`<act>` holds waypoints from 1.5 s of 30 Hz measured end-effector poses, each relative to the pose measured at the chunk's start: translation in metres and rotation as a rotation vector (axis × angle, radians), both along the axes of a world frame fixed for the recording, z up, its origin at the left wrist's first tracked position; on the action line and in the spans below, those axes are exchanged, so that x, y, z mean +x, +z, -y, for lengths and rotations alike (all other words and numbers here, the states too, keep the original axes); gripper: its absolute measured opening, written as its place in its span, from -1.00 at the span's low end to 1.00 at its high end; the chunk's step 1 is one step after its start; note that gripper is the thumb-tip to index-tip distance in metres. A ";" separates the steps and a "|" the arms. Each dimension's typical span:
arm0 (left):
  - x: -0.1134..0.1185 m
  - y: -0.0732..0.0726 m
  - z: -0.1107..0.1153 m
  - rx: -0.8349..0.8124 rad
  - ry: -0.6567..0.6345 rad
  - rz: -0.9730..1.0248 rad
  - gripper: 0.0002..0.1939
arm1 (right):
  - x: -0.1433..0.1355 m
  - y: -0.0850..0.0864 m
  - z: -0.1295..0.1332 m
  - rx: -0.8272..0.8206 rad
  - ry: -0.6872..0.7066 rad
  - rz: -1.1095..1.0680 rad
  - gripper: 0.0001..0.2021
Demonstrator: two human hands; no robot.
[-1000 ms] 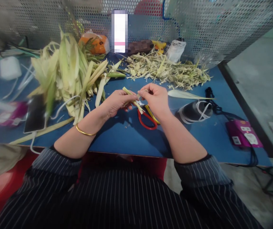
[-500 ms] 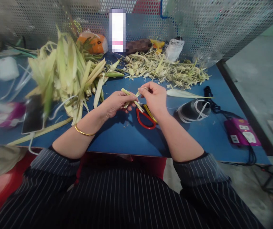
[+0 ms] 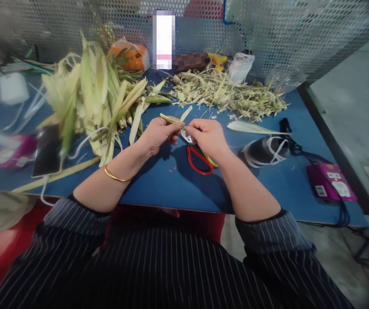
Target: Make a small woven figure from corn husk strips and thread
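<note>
Close together above the blue table, my two hands work on narrow pale-green corn husk strips (image 3: 186, 113). My left hand (image 3: 162, 132) pinches them between thumb and fingers, with one end sticking out to the upper left and another standing up. The fingers of my right hand (image 3: 207, 136) are closed at the near end of the strips, partly hiding it. Just beneath my hands lie scissors (image 3: 200, 162) with one red and one yellow handle; my right hand covers part of them. To the right lies a single husk leaf (image 3: 255, 128).
At the left stands a large heap of corn husks (image 3: 96, 86), beside a corded phone (image 3: 47, 150). Husk scraps (image 3: 232, 94) spread along the back. On the right are a dark bottle-like object wrapped in white cord (image 3: 263, 151) and a purple power strip (image 3: 330, 181).
My hands have come closer together, and the strips' lower ends no longer show below my fingers. One strip end now points up between my hands. The whole view has shifted slightly.
</note>
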State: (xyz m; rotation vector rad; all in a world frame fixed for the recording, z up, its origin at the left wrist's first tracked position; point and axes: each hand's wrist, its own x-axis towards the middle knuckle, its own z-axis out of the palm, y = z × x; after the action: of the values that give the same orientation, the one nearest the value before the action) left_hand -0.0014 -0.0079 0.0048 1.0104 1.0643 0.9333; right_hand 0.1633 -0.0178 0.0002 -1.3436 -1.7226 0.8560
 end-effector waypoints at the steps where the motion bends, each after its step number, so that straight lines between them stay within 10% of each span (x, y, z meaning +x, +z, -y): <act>1: 0.001 0.000 0.000 -0.016 -0.001 -0.001 -0.81 | 0.001 -0.001 -0.001 0.019 -0.009 0.022 -0.73; 11: -0.004 0.004 0.004 0.154 -0.071 -0.091 -0.69 | 0.009 0.010 0.002 0.384 -0.202 0.126 -0.82; 18: 0.005 0.006 0.016 0.186 -0.318 -0.353 -0.77 | -0.002 0.000 0.000 -0.002 -0.014 -0.143 -0.76; 31: 0.006 0.015 0.021 0.211 -0.401 -0.354 -0.71 | -0.010 -0.014 0.001 0.229 -0.225 -0.132 -0.78; 39: 0.004 0.001 0.008 -0.109 -0.073 0.025 -0.72 | 0.004 0.004 0.005 0.552 -0.321 0.046 -0.80; 45: 0.000 -0.002 -0.002 -0.054 0.084 0.306 -0.86 | -0.010 0.006 0.019 0.262 -0.162 0.042 -0.75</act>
State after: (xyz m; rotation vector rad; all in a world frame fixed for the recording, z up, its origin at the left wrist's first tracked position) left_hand -0.0010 -0.0058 0.0028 0.7540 0.8745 1.0835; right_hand 0.1538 -0.0370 0.0065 -1.3095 -1.6658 0.4956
